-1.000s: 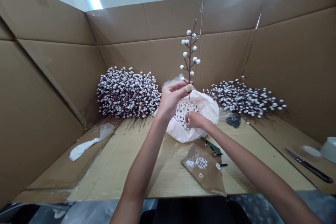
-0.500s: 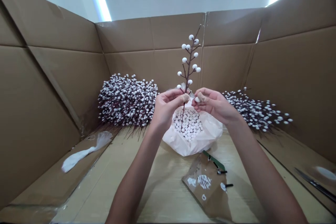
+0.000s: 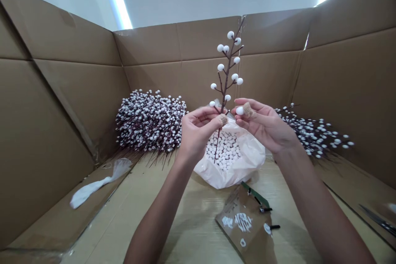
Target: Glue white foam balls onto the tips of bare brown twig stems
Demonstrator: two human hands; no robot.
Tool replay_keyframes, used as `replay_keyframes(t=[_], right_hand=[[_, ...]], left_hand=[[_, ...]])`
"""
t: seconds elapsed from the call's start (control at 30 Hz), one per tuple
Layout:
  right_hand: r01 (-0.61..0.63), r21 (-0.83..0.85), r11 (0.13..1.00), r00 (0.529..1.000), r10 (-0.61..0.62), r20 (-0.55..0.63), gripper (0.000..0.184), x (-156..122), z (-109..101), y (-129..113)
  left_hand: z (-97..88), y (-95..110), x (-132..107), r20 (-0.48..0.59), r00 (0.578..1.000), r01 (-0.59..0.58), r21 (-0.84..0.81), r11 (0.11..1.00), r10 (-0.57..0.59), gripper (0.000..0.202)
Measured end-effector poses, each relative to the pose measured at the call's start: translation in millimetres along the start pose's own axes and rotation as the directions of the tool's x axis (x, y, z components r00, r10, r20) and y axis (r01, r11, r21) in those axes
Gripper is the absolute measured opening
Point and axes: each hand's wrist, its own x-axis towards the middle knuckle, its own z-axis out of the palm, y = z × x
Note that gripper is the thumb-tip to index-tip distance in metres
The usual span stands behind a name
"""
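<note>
Between the thumb and fingers of my left hand (image 3: 201, 130) is the lower part of a brown artificial berry branch (image 3: 227, 76), held nearly upright. White berries sit on many of its twigs, while a few twig tips are bare. Close to its right side, my right hand (image 3: 262, 121) pinches one loose white berry (image 3: 239, 110) near a short twig end; whether they touch I cannot tell. Tan tape wraps both thumbs. Below the hands stands an open white plastic bag (image 3: 213, 177) full of loose white berries (image 3: 225, 148), partly hidden by my left hand.
Piles of berry branches lie at the back left (image 3: 151, 121) and back right (image 3: 315, 132). Near me is a cardboard piece (image 3: 247, 227) with white smears and dark clips. Scissors (image 3: 377, 218) lie far right, a white plastic strip (image 3: 93, 189) left. Cardboard walls (image 3: 154, 78) surround the table.
My right hand has shifted slightly right with the berry, showing more of it. The branch in my left hand appears a little higher and closer, and the view has moved slightly.
</note>
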Motion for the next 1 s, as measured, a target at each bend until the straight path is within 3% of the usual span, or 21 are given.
replay_keyframes(t=[0.13, 0.4, 1.0], right_hand=[[0.044, -0.033, 0.998, 0.999, -0.044, -0.014, 0.015, -3.8, 7.1, -3.2], [0.178, -0.175, 0.968, 0.981, -0.189, -0.044, 0.023, -12.5, 23.0, -9.7], [0.288, -0.327, 0.9, 0.936, -0.337, -0.102, 0.02, -11.5, 20.8, -3.3]], left_hand=[[-0.4, -1.6, -1.3, 0.026, 0.999, -0.047, 0.054, 0.997, 0.046, 0.01], [2.7, -1.3, -3.9, 0.029, 0.995, -0.096, 0.121, 0.988, 0.093, 0.011], [4.0, 1.3, -5.4, 0.096, 0.989, -0.122, 0.117, 0.986, 0.111, 0.009]])
